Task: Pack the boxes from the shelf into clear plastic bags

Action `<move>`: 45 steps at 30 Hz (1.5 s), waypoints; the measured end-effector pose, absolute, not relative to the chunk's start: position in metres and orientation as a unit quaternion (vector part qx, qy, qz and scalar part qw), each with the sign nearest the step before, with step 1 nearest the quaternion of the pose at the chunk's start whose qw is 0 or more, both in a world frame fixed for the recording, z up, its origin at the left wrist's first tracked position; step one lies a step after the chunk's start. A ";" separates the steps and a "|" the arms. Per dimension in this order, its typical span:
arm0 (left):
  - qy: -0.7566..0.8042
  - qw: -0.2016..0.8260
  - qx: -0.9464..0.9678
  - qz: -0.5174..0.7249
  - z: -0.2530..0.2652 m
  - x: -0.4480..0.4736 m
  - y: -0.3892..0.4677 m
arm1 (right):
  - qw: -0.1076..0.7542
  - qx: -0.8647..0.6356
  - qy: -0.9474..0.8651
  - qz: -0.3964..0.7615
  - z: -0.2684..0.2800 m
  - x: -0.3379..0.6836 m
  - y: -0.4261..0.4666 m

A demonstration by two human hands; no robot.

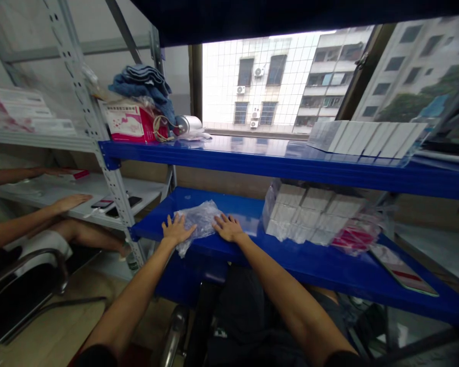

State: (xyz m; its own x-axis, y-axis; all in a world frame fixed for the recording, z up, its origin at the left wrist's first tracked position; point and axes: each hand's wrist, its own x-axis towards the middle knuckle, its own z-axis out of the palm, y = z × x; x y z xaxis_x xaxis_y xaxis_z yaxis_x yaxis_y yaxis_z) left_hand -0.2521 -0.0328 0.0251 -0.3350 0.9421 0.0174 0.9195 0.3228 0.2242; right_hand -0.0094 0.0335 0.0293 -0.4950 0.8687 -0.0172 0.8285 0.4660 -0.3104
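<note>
A crumpled clear plastic bag (201, 219) lies on the lower blue shelf (245, 204) in front of me. My left hand (177, 230) rests on its left side with the fingers spread. On the bag's right edge lies my right hand (228, 228), also flat with its fingers apart. Whether anything is inside the bag I cannot tell. To the right of my right hand stand stacked white boxes (309, 211) wrapped in clear plastic.
A pink plastic packet (355, 234) and a phone (405, 270) lie at the right. The upper blue shelf (245, 163) carries a row of white boxes (367, 137), a red-and-white box (130, 122) and folded denim (141, 84). At left, another person's hand (74, 201) rests by phones (124, 205).
</note>
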 end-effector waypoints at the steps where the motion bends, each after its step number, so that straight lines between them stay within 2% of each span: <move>1: 0.814 0.059 0.570 0.097 0.026 -0.252 -0.033 | 0.076 -0.495 -0.855 0.138 0.030 -0.006 0.032; 4: 0.813 -0.003 0.568 0.129 0.039 -0.244 -0.035 | 0.145 -0.482 -0.858 0.102 0.040 0.006 0.028; 8: 0.737 -0.119 0.625 0.228 0.066 -0.211 -0.039 | 0.305 -0.459 -0.834 0.005 0.064 0.033 0.017; 13: 0.572 -0.058 0.747 0.334 0.076 -0.135 -0.033 | 0.429 -0.475 -0.754 -0.147 0.111 0.084 0.004; 17: 0.454 0.047 0.804 0.382 0.044 -0.068 -0.028 | 0.429 -0.564 -0.660 -0.251 0.148 0.129 0.011; 20: 0.417 0.107 0.807 0.404 0.011 -0.032 -0.023 | 0.386 -0.632 -0.622 -0.255 0.160 0.151 0.025; 24: 0.428 0.141 0.776 0.441 -0.014 -0.014 -0.014 | 0.375 -0.617 -0.645 -0.250 0.157 0.158 0.038; 31: 0.428 0.183 0.737 0.490 -0.012 -0.022 -0.012 | 0.421 -0.532 -0.711 -0.183 0.145 0.148 0.022; 36: 0.411 0.304 0.651 0.561 -0.009 -0.024 -0.010 | 0.526 -0.379 -0.754 -0.105 0.143 0.158 -0.016; 41: 0.294 0.422 0.552 0.656 -0.004 -0.037 -0.017 | 0.603 -0.287 -0.737 0.107 0.102 0.184 -0.052; 45: 0.289 0.474 0.582 0.594 0.000 -0.040 -0.026 | 0.597 -0.283 -0.699 0.275 0.041 0.206 -0.054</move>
State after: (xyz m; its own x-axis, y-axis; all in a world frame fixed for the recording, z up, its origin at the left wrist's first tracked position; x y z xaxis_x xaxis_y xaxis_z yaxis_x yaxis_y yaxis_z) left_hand -0.0400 -0.0262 0.0003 0.1260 0.9001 0.4170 -0.2270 -0.3830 0.8954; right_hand 0.2057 -0.0535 0.0407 -0.1271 0.7238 0.6782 0.0675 0.6885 -0.7221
